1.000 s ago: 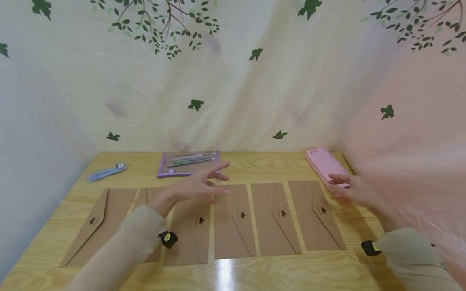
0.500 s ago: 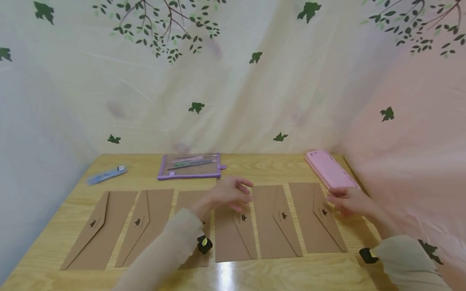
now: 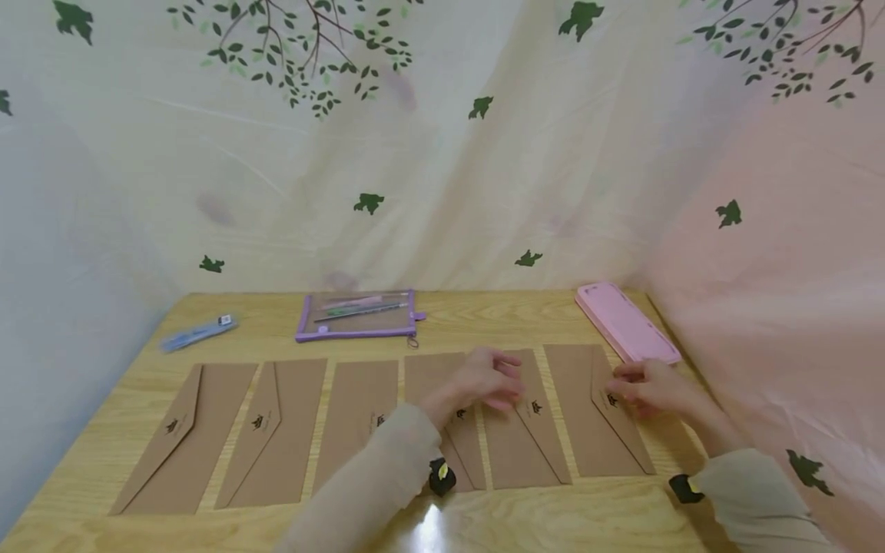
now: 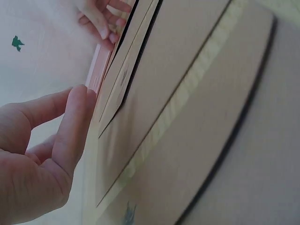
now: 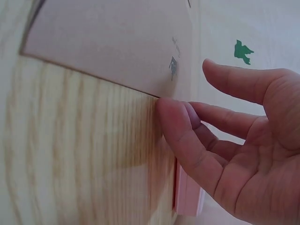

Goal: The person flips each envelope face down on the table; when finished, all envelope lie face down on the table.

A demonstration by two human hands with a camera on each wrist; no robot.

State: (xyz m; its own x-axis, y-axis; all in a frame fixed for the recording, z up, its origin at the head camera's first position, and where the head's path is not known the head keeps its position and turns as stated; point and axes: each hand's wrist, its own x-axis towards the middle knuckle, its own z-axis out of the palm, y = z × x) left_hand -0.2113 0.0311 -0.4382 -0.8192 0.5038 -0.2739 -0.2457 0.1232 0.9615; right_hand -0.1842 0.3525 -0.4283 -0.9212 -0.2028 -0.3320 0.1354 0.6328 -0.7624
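Several brown paper envelopes with pointed flaps and small black crown prints lie in a row on the table. My left hand (image 3: 487, 378) hovers with loosely bent fingers over the second envelope from the right (image 3: 518, 453), holding nothing. At the right end of the row, my right hand (image 3: 653, 388) is at the side edge of the rightmost envelope (image 3: 570, 415). In the right wrist view its fingertips (image 5: 173, 112) are right at that edge, while the thumb stands apart. A pink case (image 3: 625, 319) lies just beyond this hand.
A clear pouch with a purple border (image 3: 356, 332) holds pens at the back of the wooden table (image 3: 484, 315). A blue packaged item (image 3: 199, 333) lies at the back left. Behind hangs a leaf-printed cloth (image 3: 442, 169).
My left hand has moved right along the row, from over the middle envelopes to the second from the right. The right hand has drawn back slightly from the pink case to the rightmost envelope's edge.
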